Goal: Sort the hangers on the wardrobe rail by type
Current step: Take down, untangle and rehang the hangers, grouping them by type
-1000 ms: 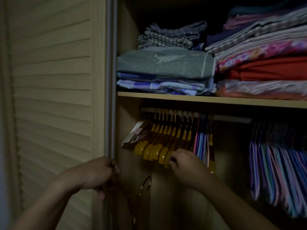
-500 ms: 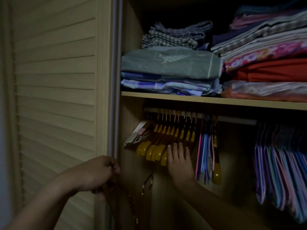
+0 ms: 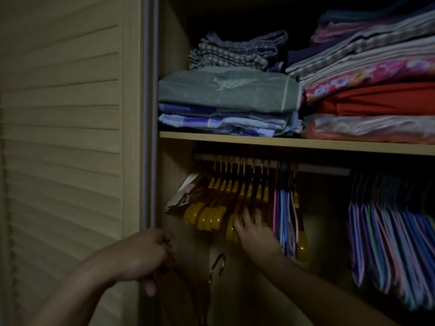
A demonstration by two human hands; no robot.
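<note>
Dim wardrobe, door slid open. The rail [image 3: 324, 170] runs under the shelf [image 3: 294, 143]; a bunch of wooden hangers [image 3: 226, 198] hangs at its left end, a few thin coloured hangers [image 3: 283, 208] just to their right with one more wooden hanger [image 3: 301, 243] among them, and a bigger batch of coloured hangers [image 3: 388, 231] well apart on the right. Right hand [image 3: 255, 234] is up against the lower ends of the wooden bunch, fingers spread and fairly straight, touching the rightmost ones, not curled round any. Left hand [image 3: 143, 255] sits lower and left, near the louvred door [image 3: 61, 137] edge, fingers curled, gripping a dark wooden hanger [image 3: 188, 290] that hangs down below the fist; its metal hook [image 3: 217, 264] sticks up just right of the hand, below the bunch on the rail and clear of it. Folded fabrics [image 3: 228, 95] stacked on the shelf above.
</note>
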